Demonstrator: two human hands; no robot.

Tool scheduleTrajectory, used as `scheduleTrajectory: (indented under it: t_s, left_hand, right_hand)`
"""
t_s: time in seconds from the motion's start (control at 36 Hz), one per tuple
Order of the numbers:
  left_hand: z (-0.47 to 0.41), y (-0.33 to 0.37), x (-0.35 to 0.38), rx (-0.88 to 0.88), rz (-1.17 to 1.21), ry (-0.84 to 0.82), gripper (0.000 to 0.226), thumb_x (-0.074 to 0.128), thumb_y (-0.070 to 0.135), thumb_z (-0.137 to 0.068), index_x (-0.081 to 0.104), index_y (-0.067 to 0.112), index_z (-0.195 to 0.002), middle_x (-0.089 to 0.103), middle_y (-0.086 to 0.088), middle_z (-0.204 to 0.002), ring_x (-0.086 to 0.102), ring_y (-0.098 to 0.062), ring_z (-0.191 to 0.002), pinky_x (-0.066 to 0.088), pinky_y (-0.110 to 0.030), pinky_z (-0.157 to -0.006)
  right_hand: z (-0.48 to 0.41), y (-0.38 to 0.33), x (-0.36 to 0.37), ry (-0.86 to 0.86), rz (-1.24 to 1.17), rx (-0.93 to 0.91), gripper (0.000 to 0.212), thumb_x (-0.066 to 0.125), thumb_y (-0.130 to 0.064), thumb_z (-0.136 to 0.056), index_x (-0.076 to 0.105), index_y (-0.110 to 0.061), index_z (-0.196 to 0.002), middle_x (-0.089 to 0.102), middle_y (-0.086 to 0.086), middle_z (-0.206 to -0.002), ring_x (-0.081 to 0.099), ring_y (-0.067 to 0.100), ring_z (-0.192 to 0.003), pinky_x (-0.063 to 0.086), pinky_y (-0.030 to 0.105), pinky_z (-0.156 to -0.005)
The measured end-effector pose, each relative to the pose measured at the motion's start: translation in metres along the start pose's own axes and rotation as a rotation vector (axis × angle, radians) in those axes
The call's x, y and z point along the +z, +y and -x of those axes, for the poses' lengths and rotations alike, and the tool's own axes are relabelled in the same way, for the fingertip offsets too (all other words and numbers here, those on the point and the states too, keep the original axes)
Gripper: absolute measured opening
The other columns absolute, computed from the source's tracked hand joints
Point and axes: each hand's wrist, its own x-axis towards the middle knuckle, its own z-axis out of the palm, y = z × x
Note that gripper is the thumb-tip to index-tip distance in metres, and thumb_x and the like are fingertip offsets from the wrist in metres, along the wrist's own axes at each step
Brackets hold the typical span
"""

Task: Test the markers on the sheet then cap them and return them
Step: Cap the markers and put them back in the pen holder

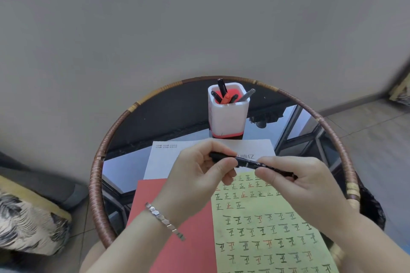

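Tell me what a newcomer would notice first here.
The left hand and right hand hold one black marker between them at the centre. Below it lies a green sheet covered in rows of marks; behind, a white pen holder stands near the far edge of the table.

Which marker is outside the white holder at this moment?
The black marker, held between the two hands: the left hand grips one end and the right hand grips the other. The other markers stand in the white holder.
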Motion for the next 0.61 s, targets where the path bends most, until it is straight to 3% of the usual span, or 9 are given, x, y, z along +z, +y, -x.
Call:
scheduleTrajectory:
  t_s: [0.08,0.17,0.25,0.31,0.36,0.39,0.47,0.53,0.61]
  left_hand:
    - [-0.001,0.000,-0.005,0.137,-0.101,-0.038,0.009,0.063,0.013,-0.080,0.061,0.021,-0.081,0.064,-0.001,-0.064,0.060,-0.010,-0.055,0.049,-0.017,-0.059]
    - [-0.005,0.002,-0.009,0.131,-0.032,-0.036,0.007,0.064,0.013,-0.078,0.062,0.020,-0.079,0.064,0.000,-0.061,0.059,-0.011,-0.054,0.048,-0.017,-0.057]
    - [-0.005,-0.002,-0.002,-0.139,0.393,0.067,0.011,0.067,0.015,-0.078,0.069,0.018,-0.068,0.059,-0.001,-0.056,0.055,-0.011,-0.051,0.051,-0.020,-0.056]
    - [-0.003,-0.008,0.007,-0.342,0.681,0.130,0.009,0.065,0.019,-0.070,0.072,0.016,-0.064,0.053,-0.001,-0.057,0.051,-0.008,-0.052,0.053,-0.024,-0.058]
    - [-0.002,-0.016,0.012,-0.419,0.705,0.202,0.014,0.064,0.025,-0.065,0.073,0.015,-0.068,0.053,0.001,-0.059,0.049,-0.008,-0.058,0.054,-0.028,-0.060]
    - [-0.002,-0.018,0.012,-0.414,0.626,0.246,0.019,0.064,0.029,-0.064,0.073,0.015,-0.072,0.057,0.002,-0.061,0.052,-0.009,-0.063,0.055,-0.028,-0.062]
    - [-0.006,-0.011,0.009,-0.308,0.482,0.332,0.029,0.063,0.031,-0.064,0.071,0.010,-0.083,0.068,0.003,-0.072,0.064,-0.008,-0.077,0.058,-0.030,-0.070]
    - [-0.011,0.003,0.004,-0.170,0.461,0.391,0.026,0.060,0.028,-0.067,0.068,0.010,-0.085,0.068,0.004,-0.071,0.066,-0.008,-0.074,0.058,-0.030,-0.069]
    - [-0.026,0.027,-0.006,0.129,0.305,0.578,0.017,0.059,0.025,-0.074,0.066,0.015,-0.087,0.068,0.005,-0.072,0.066,-0.008,-0.076,0.055,-0.022,-0.068]
  right_hand:
    - [-0.004,-0.006,-0.003,-0.117,-0.288,0.175,0.014,0.062,-0.039,-0.066,0.074,-0.032,-0.070,0.044,0.004,-0.052,0.034,0.012,-0.051,0.029,0.018,-0.048]
    - [-0.009,-0.014,-0.004,-0.154,-0.320,0.212,0.019,0.061,-0.037,-0.064,0.075,-0.025,-0.070,0.038,0.004,-0.055,0.031,0.013,-0.052,0.026,0.014,-0.047]
    - [-0.011,-0.013,0.003,-0.069,-0.177,0.088,0.013,0.063,-0.038,-0.072,0.071,-0.031,-0.080,0.043,0.000,-0.047,0.032,0.010,-0.045,0.028,0.018,-0.044]
    - [-0.013,-0.005,0.009,0.015,0.111,-0.037,0.004,0.066,-0.036,-0.080,0.067,-0.036,-0.084,0.055,0.000,-0.047,0.039,0.013,-0.043,0.033,0.022,-0.042]
    - [-0.014,0.001,0.016,0.040,0.295,-0.084,0.011,0.061,-0.040,-0.080,0.067,-0.032,-0.083,0.057,-0.003,-0.049,0.046,0.011,-0.047,0.036,0.021,-0.043]
    - [-0.014,0.003,0.018,0.020,0.261,-0.053,0.015,0.059,-0.043,-0.081,0.067,-0.031,-0.082,0.058,-0.003,-0.052,0.046,0.009,-0.049,0.035,0.019,-0.045]
    - [-0.017,0.008,0.023,-0.065,0.085,0.033,0.018,0.056,-0.045,-0.083,0.067,-0.030,-0.084,0.060,0.002,-0.063,0.045,0.006,-0.049,0.036,0.022,-0.050]
    - [-0.022,0.013,0.023,-0.097,0.139,0.065,0.010,0.058,-0.040,-0.083,0.064,-0.037,-0.091,0.060,0.002,-0.064,0.046,0.006,-0.051,0.040,0.023,-0.053]
    - [-0.029,0.017,0.018,-0.126,0.185,0.165,0.025,0.060,-0.034,-0.085,0.059,-0.035,-0.110,0.062,-0.006,-0.069,0.057,0.005,-0.063,0.051,0.025,-0.066]
